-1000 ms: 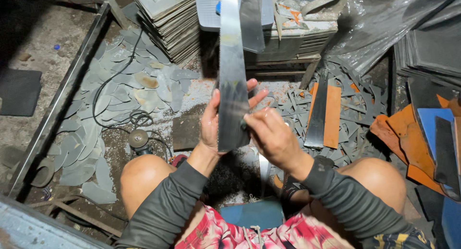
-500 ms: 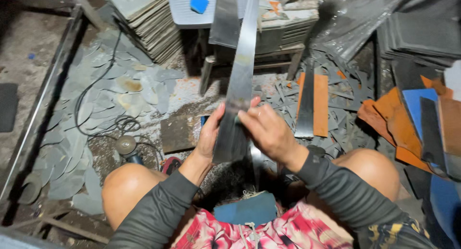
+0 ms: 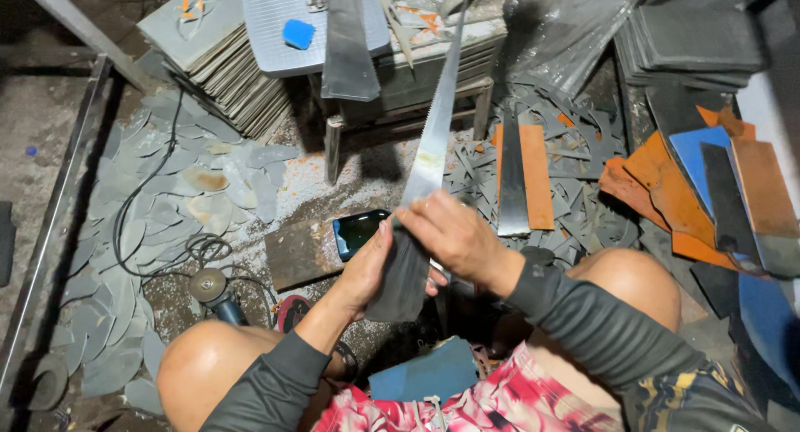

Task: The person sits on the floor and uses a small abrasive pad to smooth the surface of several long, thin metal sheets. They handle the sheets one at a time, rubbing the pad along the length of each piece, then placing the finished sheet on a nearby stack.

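A long thin metal blade point(image 3: 433, 140) with a toothed edge slants up from my hands toward the low workbench point(image 3: 417, 74). My left hand point(image 3: 371, 265) grips the dark lower end of the blade from the left. Over it, my right hand point(image 3: 454, 236) clasps the blade from the right, fingers wrapped across it. Both hands are above my bare knees, over a floor strewn with metal offcuts.
An angle grinder point(image 3: 212, 290) with its black cable lies by my left knee, and a dark phone point(image 3: 358, 230) on a rusty plate. Stacked grey sheets point(image 3: 217, 57) stand behind, orange, blue and grey plates point(image 3: 708, 182) at right, curved grey cutouts point(image 3: 117, 257) at left.
The blade has tilted to the right, its top end swinging toward the workbench's right side. Both hands kept their grip and shifted slightly lower and to the right.
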The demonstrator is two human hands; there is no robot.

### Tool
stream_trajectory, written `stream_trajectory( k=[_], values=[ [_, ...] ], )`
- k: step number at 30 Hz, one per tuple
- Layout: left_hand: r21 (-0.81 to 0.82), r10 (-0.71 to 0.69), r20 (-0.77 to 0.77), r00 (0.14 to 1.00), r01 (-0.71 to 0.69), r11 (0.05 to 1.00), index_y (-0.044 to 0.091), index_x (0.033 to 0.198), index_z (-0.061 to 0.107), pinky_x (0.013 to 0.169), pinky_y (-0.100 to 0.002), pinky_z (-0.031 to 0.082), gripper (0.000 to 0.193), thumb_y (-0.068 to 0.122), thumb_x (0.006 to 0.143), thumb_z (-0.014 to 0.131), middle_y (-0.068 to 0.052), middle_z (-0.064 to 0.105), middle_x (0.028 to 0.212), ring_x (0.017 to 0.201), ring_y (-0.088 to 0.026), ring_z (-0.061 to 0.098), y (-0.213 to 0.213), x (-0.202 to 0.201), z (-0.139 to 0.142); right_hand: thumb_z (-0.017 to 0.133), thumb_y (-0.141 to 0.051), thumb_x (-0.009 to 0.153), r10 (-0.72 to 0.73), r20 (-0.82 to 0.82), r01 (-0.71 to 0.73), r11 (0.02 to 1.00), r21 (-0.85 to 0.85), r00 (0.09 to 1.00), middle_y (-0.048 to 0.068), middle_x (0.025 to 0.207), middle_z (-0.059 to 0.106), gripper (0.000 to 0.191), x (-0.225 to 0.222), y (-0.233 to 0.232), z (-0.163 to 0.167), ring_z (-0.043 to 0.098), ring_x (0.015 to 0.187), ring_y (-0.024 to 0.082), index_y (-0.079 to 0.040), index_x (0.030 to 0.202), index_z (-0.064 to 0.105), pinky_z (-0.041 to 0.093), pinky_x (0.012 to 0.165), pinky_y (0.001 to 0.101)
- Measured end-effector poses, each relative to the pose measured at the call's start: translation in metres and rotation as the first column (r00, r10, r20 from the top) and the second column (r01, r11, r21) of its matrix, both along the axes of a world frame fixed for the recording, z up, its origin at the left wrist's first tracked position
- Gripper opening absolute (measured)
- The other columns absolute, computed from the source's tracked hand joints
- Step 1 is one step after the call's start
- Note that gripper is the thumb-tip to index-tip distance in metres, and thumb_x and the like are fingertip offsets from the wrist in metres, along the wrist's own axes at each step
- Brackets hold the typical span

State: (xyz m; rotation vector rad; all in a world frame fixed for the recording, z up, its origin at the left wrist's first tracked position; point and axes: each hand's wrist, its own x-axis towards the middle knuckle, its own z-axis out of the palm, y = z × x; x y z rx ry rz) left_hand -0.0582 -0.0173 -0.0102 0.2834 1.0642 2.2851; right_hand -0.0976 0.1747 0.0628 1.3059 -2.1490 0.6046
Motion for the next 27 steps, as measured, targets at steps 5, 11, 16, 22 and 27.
stream_trajectory(
  k=[5,11,16,22,27],
  values=[
    [0.045,-0.106,-0.054,0.993,0.108,0.993,0.013,0.165,0.017,0.078,-0.042,0.061,0.086,0.058,0.100,0.050,-0.022,0.046,0.157,0.095,-0.033,0.071,0.007,0.007,0.011,0.071,0.008,0.085,-0.240,-0.012,0.235,0.959,-0.156,0.971,0.015,0.104,0.062,0.032,-0.045,0.031,0.014,0.059,0.096,0.035,0.000,0.115,0.065,0.052,0.084,0.0428],
    [0.078,-0.149,0.010,0.989,0.148,0.986,0.017,0.166,0.013,0.078,-0.043,0.061,0.084,0.057,0.101,0.047,-0.022,0.043,0.159,0.096,-0.035,0.071,0.009,0.010,0.028,0.068,0.010,0.090,-0.329,-0.026,0.312,0.915,-0.256,0.944,0.018,0.104,0.062,0.027,-0.051,0.047,0.029,0.059,0.098,0.036,0.003,0.116,0.063,0.050,0.087,0.0445],
    [0.064,-0.074,0.063,0.995,0.070,0.995,0.018,0.165,0.013,0.076,-0.042,0.062,0.081,0.056,0.100,0.044,-0.023,0.047,0.155,0.093,-0.035,0.072,0.001,0.009,0.028,0.070,0.006,0.080,-0.095,-0.101,0.084,0.990,-0.112,0.990,0.017,0.101,0.065,0.038,-0.009,0.035,0.008,0.063,0.092,0.034,0.007,0.117,0.065,0.054,0.082,0.0424],
    [-0.042,-0.160,-0.006,0.987,0.160,0.986,0.017,0.167,0.014,0.076,-0.040,0.061,0.088,0.058,0.098,0.051,-0.020,0.050,0.154,0.091,-0.030,0.072,-0.002,0.016,0.021,0.068,0.006,0.086,-0.252,-0.005,0.247,0.952,-0.183,0.968,0.017,0.103,0.064,0.029,-0.045,0.057,0.009,0.060,0.094,0.034,0.004,0.115,0.065,0.052,0.083,0.0422],
    [-0.093,-0.283,-0.005,0.959,0.281,0.955,0.016,0.167,0.014,0.077,-0.036,0.060,0.091,0.059,0.097,0.054,-0.018,0.051,0.152,0.092,-0.028,0.072,-0.007,0.022,0.016,0.067,0.004,0.097,-0.408,0.024,0.393,0.860,-0.325,0.913,0.017,0.103,0.060,0.015,-0.093,0.090,0.017,0.060,0.097,0.036,0.002,0.112,0.063,0.050,0.086,0.0441]
  ],
)
